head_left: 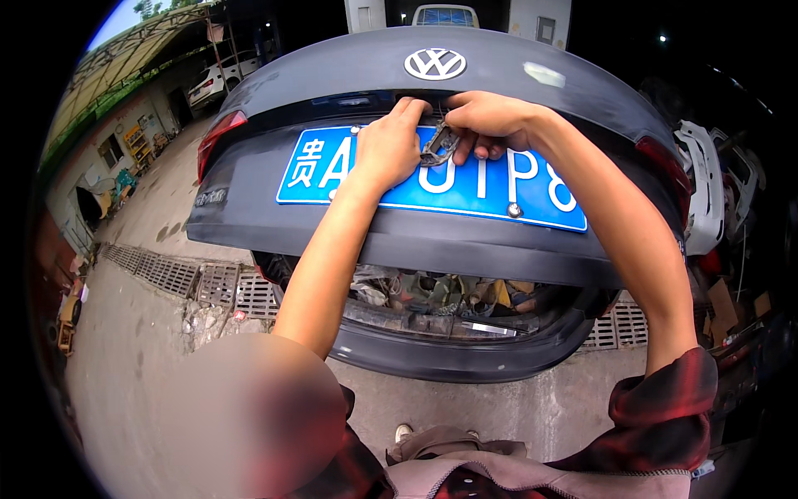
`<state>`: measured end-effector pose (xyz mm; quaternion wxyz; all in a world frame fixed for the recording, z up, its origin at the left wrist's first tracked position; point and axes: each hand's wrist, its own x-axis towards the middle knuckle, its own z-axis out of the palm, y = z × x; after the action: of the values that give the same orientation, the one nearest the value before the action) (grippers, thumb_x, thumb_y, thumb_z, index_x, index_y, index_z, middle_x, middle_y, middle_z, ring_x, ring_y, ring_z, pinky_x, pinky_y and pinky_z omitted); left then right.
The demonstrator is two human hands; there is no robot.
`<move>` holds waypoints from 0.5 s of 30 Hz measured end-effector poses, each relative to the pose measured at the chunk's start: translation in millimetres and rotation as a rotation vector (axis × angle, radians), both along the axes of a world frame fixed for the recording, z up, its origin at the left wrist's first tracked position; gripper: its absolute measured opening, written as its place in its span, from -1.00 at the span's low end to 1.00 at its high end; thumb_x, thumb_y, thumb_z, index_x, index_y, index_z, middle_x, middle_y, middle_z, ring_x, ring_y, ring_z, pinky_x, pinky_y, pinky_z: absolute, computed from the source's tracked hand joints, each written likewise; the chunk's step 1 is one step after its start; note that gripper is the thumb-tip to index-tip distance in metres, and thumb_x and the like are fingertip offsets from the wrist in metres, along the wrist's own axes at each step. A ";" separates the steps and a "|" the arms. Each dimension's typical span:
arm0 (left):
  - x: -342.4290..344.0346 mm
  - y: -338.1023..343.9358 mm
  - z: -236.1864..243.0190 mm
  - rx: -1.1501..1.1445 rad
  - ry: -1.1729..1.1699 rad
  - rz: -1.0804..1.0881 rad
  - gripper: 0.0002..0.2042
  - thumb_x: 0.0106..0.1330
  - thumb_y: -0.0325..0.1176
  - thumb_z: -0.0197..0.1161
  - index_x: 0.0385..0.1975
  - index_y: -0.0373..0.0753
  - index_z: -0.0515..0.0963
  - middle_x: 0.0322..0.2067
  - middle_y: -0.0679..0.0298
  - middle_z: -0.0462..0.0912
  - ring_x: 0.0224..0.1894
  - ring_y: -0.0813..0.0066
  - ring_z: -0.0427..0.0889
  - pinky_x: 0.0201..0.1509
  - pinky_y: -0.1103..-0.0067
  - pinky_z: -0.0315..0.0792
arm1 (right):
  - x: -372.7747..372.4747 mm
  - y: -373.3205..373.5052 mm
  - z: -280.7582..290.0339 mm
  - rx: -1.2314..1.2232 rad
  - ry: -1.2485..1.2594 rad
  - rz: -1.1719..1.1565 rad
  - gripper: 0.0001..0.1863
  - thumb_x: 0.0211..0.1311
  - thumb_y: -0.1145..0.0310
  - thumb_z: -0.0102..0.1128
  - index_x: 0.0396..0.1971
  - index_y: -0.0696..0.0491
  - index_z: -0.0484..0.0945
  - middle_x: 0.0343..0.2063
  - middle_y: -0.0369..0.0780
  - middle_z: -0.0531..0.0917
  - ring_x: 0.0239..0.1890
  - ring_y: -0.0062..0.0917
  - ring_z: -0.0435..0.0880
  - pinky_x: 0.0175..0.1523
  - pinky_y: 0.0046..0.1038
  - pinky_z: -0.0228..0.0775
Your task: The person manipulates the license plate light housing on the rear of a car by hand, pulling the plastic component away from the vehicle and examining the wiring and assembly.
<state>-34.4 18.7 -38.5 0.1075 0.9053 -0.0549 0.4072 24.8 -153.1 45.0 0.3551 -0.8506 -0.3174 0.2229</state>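
- Grey, worn-looking part [438, 146] hangs in front of the blue licence plate [424, 191], just below the trunk lid's [357, 62] dark recess.
- Right hand [490, 125]: fingers curled, apparently pinching the part's right edge.
- Left hand [392, 143]: beside the part, fingertips up at the recess; I cannot tell whether they grip anything.
- Dark bumper [465, 363] below.
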 end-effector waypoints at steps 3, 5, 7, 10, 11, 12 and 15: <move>-1.6 0.9 0.0 0.010 0.018 -0.014 -0.61 0.24 -0.58 0.05 0.08 -0.17 0.48 0.09 0.18 0.57 -0.06 0.03 0.67 0.04 0.24 0.52 | -1.5 0.2 -1.7 0.044 -0.004 0.008 -0.53 0.35 0.36 -0.11 0.23 0.13 0.35 -0.56 -0.17 0.70 -0.72 -0.70 0.49 -0.64 -0.63 0.24; -1.5 7.2 -3.8 0.059 -0.004 -0.031 -0.61 0.23 -0.57 0.07 0.08 -0.18 0.47 0.08 0.17 0.57 -0.06 0.03 0.67 0.02 0.25 0.53 | -11.8 1.5 1.0 -0.032 -0.143 0.020 -0.35 0.36 0.37 -0.13 0.47 0.06 0.13 -0.54 -0.16 0.70 -0.72 -0.67 0.52 -0.65 -0.64 0.27; -1.3 6.5 -5.4 0.121 -0.036 -0.046 -0.63 0.20 -0.54 0.14 0.05 -0.24 0.46 0.09 0.14 0.55 -0.07 0.06 0.68 -0.03 0.26 0.55 | -30.9 1.3 10.3 -0.192 -0.478 -0.045 -0.47 0.35 0.36 -0.05 0.32 0.03 0.39 -0.48 -0.10 0.73 -0.59 -0.52 0.68 -0.47 -0.52 0.49; -1.0 -1.9 -5.4 0.185 -0.015 -0.068 -0.63 0.17 -0.48 0.21 0.01 -0.31 0.44 0.08 0.06 0.54 -0.12 0.08 0.70 -0.10 0.25 0.56 | -42.5 8.5 13.8 -0.300 -0.979 -0.045 -0.58 0.31 0.39 0.06 0.16 -0.04 0.59 -0.23 -0.11 0.76 -0.23 -0.27 0.78 0.01 -0.31 0.60; -1.8 -3.7 -4.9 0.196 0.006 -0.051 -0.64 0.18 -0.47 0.20 0.01 -0.33 0.44 0.06 0.03 0.54 -0.14 0.08 0.71 -0.12 0.25 0.57 | -30.7 12.1 10.3 -0.320 -1.084 0.021 -0.56 0.30 0.41 0.06 0.18 -0.06 0.58 -0.17 -0.11 0.75 -0.19 -0.25 0.77 0.05 -0.30 0.58; -2.2 -4.4 -3.1 0.213 0.024 -0.033 -0.65 0.19 -0.46 0.18 0.00 -0.34 0.44 0.05 -0.01 0.55 -0.16 0.08 0.71 -0.14 0.24 0.58 | -27.7 17.3 9.5 -0.334 -1.190 0.085 -0.54 0.29 0.42 0.06 0.19 -0.08 0.57 -0.12 -0.10 0.74 -0.14 -0.23 0.76 0.09 -0.29 0.56; -3.0 -8.9 -5.0 0.178 0.077 0.011 -0.65 0.19 -0.50 0.16 0.00 -0.33 0.42 -0.09 -0.02 0.62 -0.21 0.02 0.70 -0.19 0.22 0.57 | -25.9 32.5 6.9 -0.523 -1.474 0.189 -0.54 0.29 0.37 0.15 0.20 -0.18 0.56 -0.27 -0.16 0.76 -0.25 -0.35 0.79 -0.08 -0.33 0.59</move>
<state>-37.4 9.8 -43.5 0.0265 0.9266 -0.0817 0.3662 -1.1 -120.6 51.9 -0.1790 -0.8045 -0.4792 -0.3019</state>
